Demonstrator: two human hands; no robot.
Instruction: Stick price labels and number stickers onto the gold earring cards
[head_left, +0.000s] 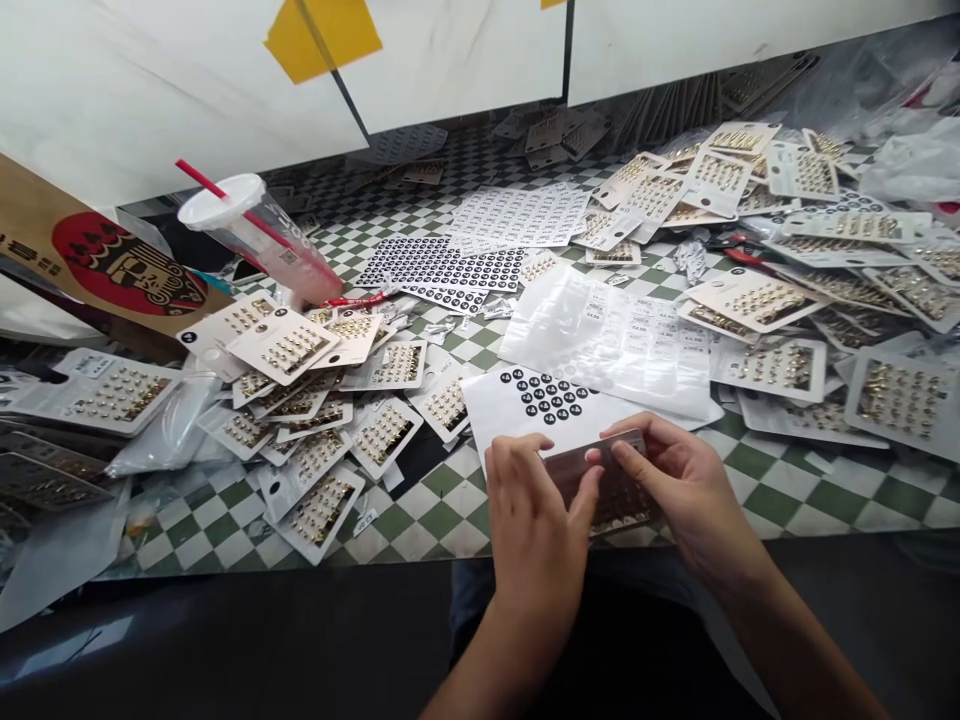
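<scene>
Near the table's front edge, a card of small gold earrings (619, 503) is held tilted between my two hands. My right hand (679, 482) pinches its upper right edge, thumb in front and fingers behind. At the card's left side, my left hand (534, 515) curls its fingers, with the thumb over the card's face; part of that grip is hidden. Just beyond lies a white sheet of round black stickers (551, 395), partly peeled. Overlapping it is a clear plastic sleeve (607, 340) with price labels showing through.
Loose earring cards are heaped at left (315, 440) and right (765, 295). A plastic cup (247, 225) with a red straw leans beside a brown paper bag (112, 260). Behind lie a black sticker sheet (439, 268) and label sheets (521, 215) on the checkered tablecloth (420, 525).
</scene>
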